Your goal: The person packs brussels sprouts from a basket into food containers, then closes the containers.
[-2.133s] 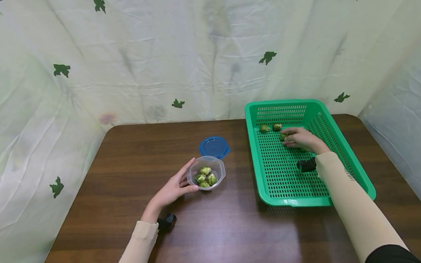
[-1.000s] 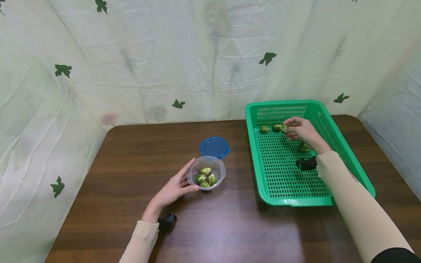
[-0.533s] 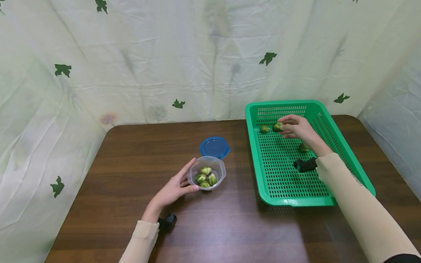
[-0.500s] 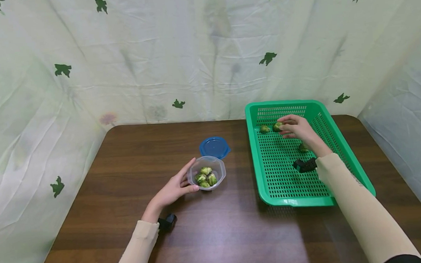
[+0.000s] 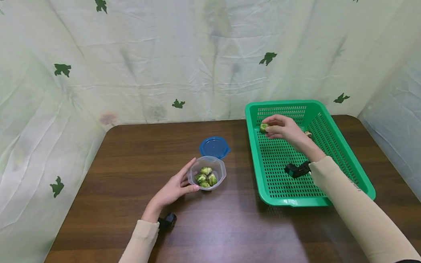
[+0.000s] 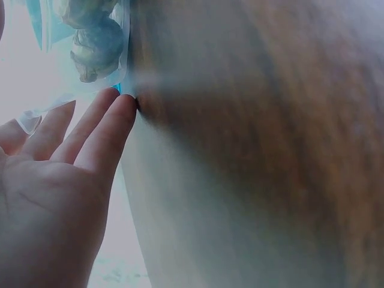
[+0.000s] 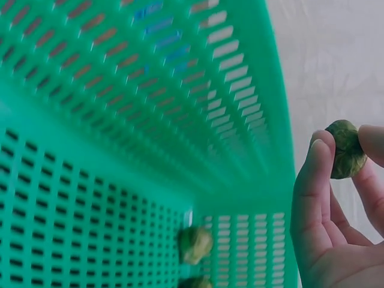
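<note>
My left hand (image 5: 173, 189) holds the left side of a clear plastic container (image 5: 220, 172), thumb at its near side and fingers along the far side. Several Brussels sprouts (image 5: 205, 171) lie in it. In the left wrist view, straight-looking fingertips touch the container's wall. My right hand (image 5: 286, 131) is over the green basket (image 5: 254, 161), pinching a Brussels sprout (image 7: 346, 150) between thumb and fingers. Two other sprouts, one a round sprout (image 7: 195, 244), sit on the basket floor in the right wrist view. The hand and forearm hide part of the basket.
A blue lid (image 5: 214, 147) lies on the wooden table (image 5: 143, 151) just behind the container. The basket has tall perforated walls and stands at the table's right. A pale leaf-patterned curtain (image 5: 206, 59) hangs behind and at both sides.
My right hand has moved left within the basket, from beside the middle sprout to the far left corner, and holds a sprout there. The left hand and container have stayed in place.
</note>
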{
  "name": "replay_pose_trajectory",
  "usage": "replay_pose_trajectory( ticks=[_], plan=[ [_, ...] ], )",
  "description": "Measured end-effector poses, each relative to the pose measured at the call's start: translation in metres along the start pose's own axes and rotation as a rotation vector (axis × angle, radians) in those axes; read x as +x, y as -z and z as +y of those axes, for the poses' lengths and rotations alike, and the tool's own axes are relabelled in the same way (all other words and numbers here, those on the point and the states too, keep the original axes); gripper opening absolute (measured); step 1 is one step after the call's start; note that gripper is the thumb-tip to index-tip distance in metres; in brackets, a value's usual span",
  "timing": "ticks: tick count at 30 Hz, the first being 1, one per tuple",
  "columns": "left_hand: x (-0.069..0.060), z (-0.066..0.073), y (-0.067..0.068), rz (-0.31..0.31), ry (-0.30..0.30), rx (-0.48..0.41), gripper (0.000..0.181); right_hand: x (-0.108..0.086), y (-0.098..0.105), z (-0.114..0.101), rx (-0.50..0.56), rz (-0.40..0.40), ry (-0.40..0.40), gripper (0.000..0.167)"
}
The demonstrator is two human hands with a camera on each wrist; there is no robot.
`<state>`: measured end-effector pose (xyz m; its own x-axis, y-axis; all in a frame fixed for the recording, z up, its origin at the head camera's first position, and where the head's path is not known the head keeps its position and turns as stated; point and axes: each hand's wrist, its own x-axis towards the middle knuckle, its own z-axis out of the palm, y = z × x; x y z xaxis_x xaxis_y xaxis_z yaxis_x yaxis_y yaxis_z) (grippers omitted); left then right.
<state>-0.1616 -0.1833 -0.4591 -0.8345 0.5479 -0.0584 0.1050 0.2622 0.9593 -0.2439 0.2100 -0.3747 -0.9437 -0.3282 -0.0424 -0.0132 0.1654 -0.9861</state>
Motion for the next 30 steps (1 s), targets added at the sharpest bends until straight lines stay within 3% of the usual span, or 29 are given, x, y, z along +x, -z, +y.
replay_pose_trajectory(
  ticks=[15, 30],
  plan=[
    [0.0, -0.002, 0.0, 0.005, -0.007, -0.002, 0.088, 0.002, -0.047, -0.02, 0.022, -0.144, 0.025, 0.031],
    [-0.001, 0.001, -0.002, 0.01, 0.001, -0.001, 0.087, 0.01, -0.086, -0.027, 0.031, -0.307, 0.089, 0.024]
  ],
)
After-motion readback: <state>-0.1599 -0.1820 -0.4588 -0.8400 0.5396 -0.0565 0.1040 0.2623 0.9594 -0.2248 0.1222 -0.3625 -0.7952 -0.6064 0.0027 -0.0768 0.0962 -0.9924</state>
